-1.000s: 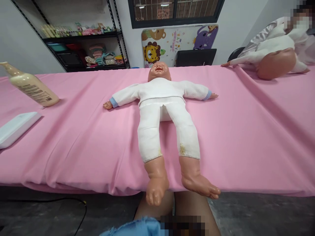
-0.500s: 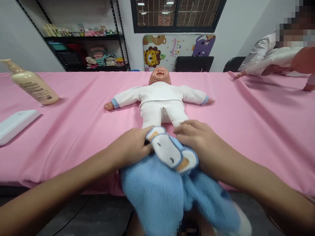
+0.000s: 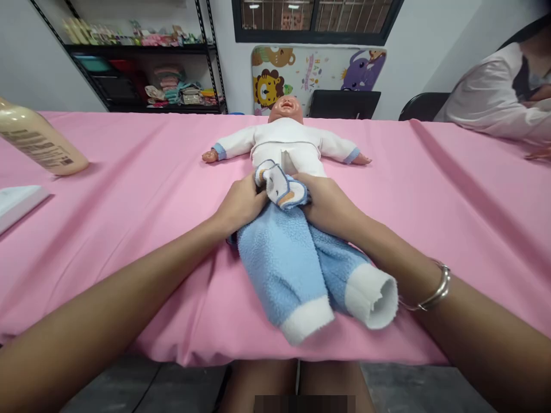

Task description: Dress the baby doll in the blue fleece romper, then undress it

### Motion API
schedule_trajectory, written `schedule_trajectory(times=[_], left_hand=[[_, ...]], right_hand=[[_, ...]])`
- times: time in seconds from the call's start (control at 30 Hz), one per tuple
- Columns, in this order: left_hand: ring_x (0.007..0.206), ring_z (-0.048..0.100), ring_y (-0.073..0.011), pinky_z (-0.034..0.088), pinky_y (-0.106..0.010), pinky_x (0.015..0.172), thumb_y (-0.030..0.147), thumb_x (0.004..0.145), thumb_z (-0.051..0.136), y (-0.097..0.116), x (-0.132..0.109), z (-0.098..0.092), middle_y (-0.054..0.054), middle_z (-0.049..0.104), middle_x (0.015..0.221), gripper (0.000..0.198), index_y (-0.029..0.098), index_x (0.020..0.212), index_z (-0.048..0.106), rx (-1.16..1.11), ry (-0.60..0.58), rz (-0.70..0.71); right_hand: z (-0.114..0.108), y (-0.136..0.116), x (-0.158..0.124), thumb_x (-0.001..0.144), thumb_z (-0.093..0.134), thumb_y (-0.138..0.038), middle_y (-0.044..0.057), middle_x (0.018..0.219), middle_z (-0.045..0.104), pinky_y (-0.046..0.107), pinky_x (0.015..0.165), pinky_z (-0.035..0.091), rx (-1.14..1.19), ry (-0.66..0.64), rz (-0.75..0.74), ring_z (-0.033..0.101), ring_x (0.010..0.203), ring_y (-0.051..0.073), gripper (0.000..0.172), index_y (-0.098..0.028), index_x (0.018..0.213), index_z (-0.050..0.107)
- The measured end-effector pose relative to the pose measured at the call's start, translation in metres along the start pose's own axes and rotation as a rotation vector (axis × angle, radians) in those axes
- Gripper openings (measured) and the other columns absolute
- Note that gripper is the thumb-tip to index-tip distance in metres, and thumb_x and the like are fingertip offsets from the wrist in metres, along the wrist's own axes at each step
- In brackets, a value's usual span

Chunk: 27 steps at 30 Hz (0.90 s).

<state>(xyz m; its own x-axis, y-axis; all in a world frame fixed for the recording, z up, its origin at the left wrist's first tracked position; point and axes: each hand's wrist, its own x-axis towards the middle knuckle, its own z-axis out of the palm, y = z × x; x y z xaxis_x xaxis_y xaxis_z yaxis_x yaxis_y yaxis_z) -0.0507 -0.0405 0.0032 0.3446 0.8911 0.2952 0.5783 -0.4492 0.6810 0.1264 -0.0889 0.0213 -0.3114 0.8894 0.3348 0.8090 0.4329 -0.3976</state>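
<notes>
Blue fleece baby pants [image 3: 279,258] with white cuffs lie toward me on the table, legs pointing at the near edge. My left hand [image 3: 242,201] is closed on the left side of their bunched waist. My right hand [image 3: 325,203] grips the other side, near a white animal-face patch [image 3: 278,186] with ears. Just beyond, a baby doll [image 3: 286,135] in a white top and white bottoms lies on its back, head away from me and arms spread. Its lower legs are hidden behind the pants and my hands.
A pink cloth [image 3: 142,189] covers the table. At the left lie a tilted lotion bottle [image 3: 41,143] and a white flat box [image 3: 21,203]. Another person's sleeve [image 3: 486,97] rests at the far right edge. Behind stand a shelf [image 3: 142,49] and a dark monitor [image 3: 344,104].
Both hands have carried the pants forward onto the table, close to the doll's legs. The pant legs now lie flatter on the cloth. The other person's arm has drawn back to the right.
</notes>
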Motion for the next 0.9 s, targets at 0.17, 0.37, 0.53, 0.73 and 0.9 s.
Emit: schedule_trajectory(times=[0.17,0.37,0.53,0.73,0.9], left_hand=[[0.111,0.059,-0.0268,0.044,-0.042,0.103,0.024,0.079,0.051,0.003,-0.001,-0.010,-0.008,0.068,0.114,0.027,0.014,0.101,0.064,-0.204,-0.142,0.038],[0.118,0.056,-0.0280,0.041,-0.044,0.108,0.026,0.082,0.051,0.007,-0.002,-0.012,-0.007,0.066,0.122,0.029,0.016,0.106,0.065,-0.293,-0.171,-0.091],[0.121,0.055,-0.0286,0.041,-0.045,0.110,0.031,0.081,0.060,0.015,-0.007,-0.010,-0.009,0.066,0.123,0.035,0.015,0.112,0.063,-0.543,-0.102,-0.145],[0.107,0.063,-0.0307,0.050,-0.048,0.101,0.038,0.081,0.060,0.018,-0.006,-0.010,-0.010,0.071,0.105,0.037,0.015,0.109,0.064,-0.829,-0.106,-0.409],[0.110,0.063,-0.0322,0.054,-0.048,0.094,0.052,0.089,0.046,0.021,-0.007,-0.010,-0.008,0.070,0.100,0.043,0.019,0.111,0.063,-0.847,-0.157,-0.325]], right_hand=[[-0.005,-0.005,-0.009,0.082,0.058,-0.016,0.013,0.086,0.066,0.033,0.072,0.039,-0.067,-0.117,-0.043,0.059,0.083,0.029,0.005,-0.013,0.083,0.061],[-0.006,-0.007,-0.011,0.077,0.054,-0.004,0.010,0.089,0.065,0.029,0.069,0.038,0.061,-0.162,-0.034,0.058,0.082,0.025,0.013,-0.013,0.085,0.058],[0.000,0.000,-0.012,0.074,0.053,-0.003,0.005,0.092,0.064,0.027,0.070,0.039,0.263,0.030,-0.042,0.058,0.083,0.022,0.025,-0.015,0.095,0.055],[-0.004,-0.005,-0.007,0.077,0.049,-0.010,0.003,0.080,0.057,0.031,0.075,0.043,0.436,0.199,0.027,0.055,0.081,0.021,0.007,-0.018,0.077,0.050],[-0.008,-0.002,-0.002,0.073,0.046,-0.012,0.003,0.072,0.052,0.033,0.071,0.049,0.738,0.241,0.261,0.058,0.077,0.021,0.007,-0.017,0.077,0.050]])
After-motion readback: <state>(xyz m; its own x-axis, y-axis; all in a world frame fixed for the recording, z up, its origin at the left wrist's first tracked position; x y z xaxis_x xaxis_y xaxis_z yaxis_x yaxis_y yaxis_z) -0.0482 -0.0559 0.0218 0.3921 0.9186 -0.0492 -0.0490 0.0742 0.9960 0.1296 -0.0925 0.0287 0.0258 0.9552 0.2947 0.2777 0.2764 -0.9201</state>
